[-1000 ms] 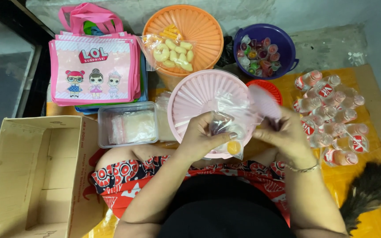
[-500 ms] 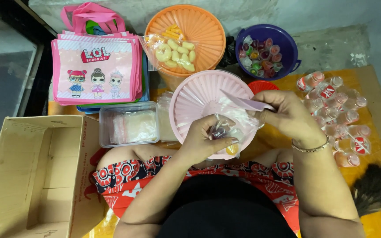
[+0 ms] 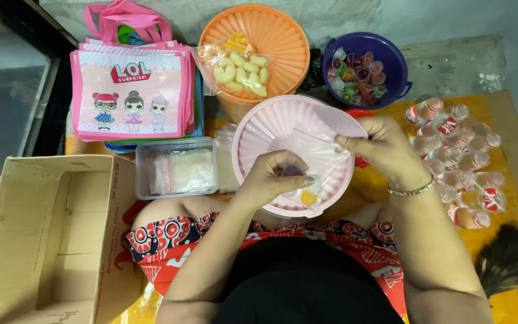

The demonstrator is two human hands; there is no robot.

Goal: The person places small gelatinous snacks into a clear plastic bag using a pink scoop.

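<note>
A clear plastic bag (image 3: 316, 165) is held over the ribbed pink lid (image 3: 259, 129), right above the lap. The left hand (image 3: 274, 178) is curled around the bag's lower part, fingers closed on it, with a small yellow sweet (image 3: 309, 197) seen through the plastic just below the thumb. The bag's upper edge is pinched by the right hand (image 3: 379, 144), thumb and fingertips pressed together on the plastic (a thin bracelet (image 3: 412, 191) is worn on that wrist).

Off to the left, an open cardboard box (image 3: 43, 240) is set on the floor, and just beyond it a clear rectangular tub (image 3: 175, 168) with more clear bags inside. On the right, a cluster of small bottles (image 3: 457, 156) with pink drink is laid on the yellow mat, with a dark feather duster (image 3: 508, 258) nearer the knee.

Farther back, a stack of pink cartoon tote bags (image 3: 130, 93) is propped by the wall, an orange ribbed lid (image 3: 271, 42) is topped with a packet of ring-shaped snacks (image 3: 235, 69), and a purple bowl (image 3: 391, 57) is filled with little jelly cups (image 3: 355, 75).
</note>
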